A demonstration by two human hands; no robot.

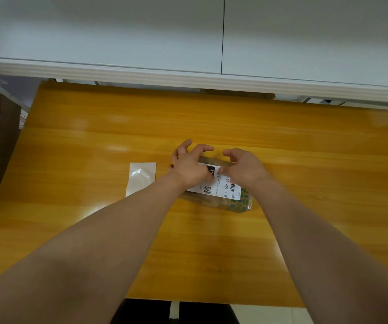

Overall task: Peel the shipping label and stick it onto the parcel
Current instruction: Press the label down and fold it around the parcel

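Left hand (189, 167) and right hand (244, 168): fingers curled and spread, thumbs pressing the shipping label (221, 185) onto the parcel (237, 203). Label's far end is hidden under the hands; small print unreadable. Orange wood-grain table (95, 141), white wall at 12. Parcel mid-table, long axis 11–5. Backing sheet (140, 177) at 9

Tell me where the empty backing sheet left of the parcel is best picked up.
Probably at the backing sheet's near left corner, coming from the left: it lies flat on the table, so a pinch must lift an edge, and both hands crowd the parcel side.
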